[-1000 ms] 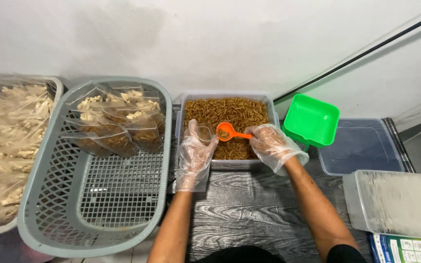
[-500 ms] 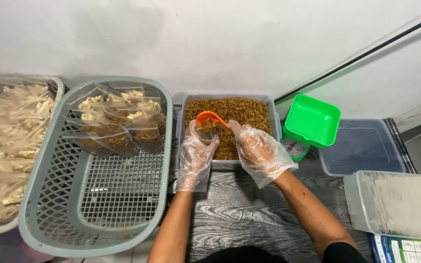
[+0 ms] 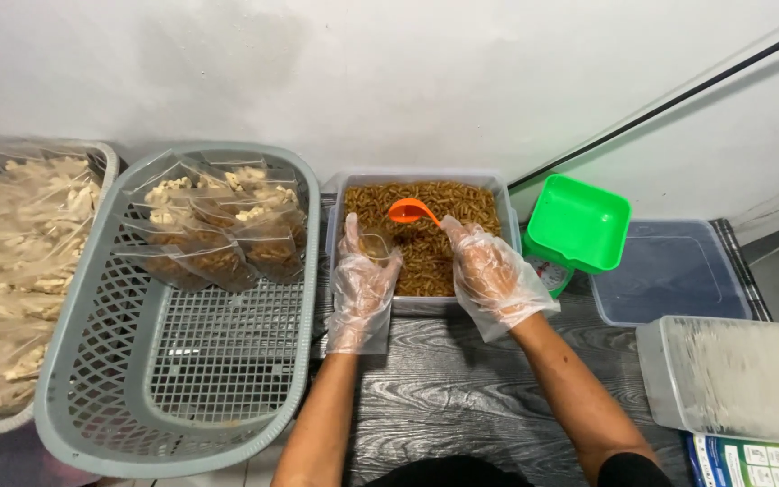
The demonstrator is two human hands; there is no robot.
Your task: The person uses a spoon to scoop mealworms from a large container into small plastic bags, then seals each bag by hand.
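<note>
Right now the gloved right hand (image 3: pixel 496 278) pinches an orange scoop (image 3: pixel 412 212) over the tub (image 3: pixel 335 194) of brown snack sticks, bowl tipped toward the left hand (image 3: pixel 362 287). That hand clasps a small clear bag (image 3: pixel 373 243) above the tub, so spills fall back in.

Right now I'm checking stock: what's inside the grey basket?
Sealed clear bags of pale and brown snack pieces are piled at the far end of the grey basket. The near mesh is bare. What the lower bags hold is hidden.
</note>
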